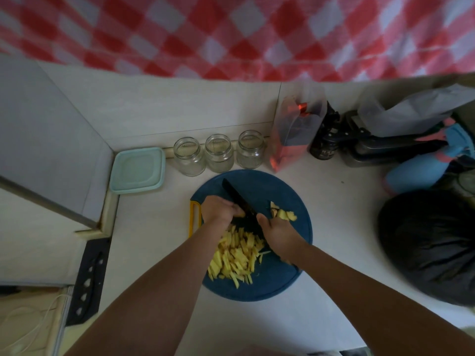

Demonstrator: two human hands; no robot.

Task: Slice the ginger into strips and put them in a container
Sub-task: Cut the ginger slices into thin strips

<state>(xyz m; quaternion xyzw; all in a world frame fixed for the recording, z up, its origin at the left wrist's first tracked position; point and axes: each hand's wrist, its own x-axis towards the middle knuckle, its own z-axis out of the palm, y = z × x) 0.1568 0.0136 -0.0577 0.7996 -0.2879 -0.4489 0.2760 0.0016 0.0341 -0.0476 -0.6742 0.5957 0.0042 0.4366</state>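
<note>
Blue and round, the cutting board [282, 191] lies in the middle of the pale tabletop [154, 240]. On it, a heap of yellow ginger strips [236, 258] spreads from the centre toward 7 o'clock, partly hidden by the forearms. A few uncut ginger chunks [282, 214] sit apart near 3 o'clock. The black knife [235, 195] slants across the board, its tip toward 11 o'clock. The right hand [279, 233] has its fingers wrapped round the knife handle, which is hidden in the grip. The left hand [221, 210] sits just left of the blade, fingers curled down on a ginger piece [241, 215] of which only a yellow edge shows.

Beyond the board at 12 o'clock stand three empty glass jars [219, 153] in a row, upright and lidless. A square container [138, 170] with a pale teal lid rests at 10 o'clock. A black bag [431, 247] bulks at 3 o'clock, well apart from the board. A red and white checked cloth [231, 34] fills the far edge.
</note>
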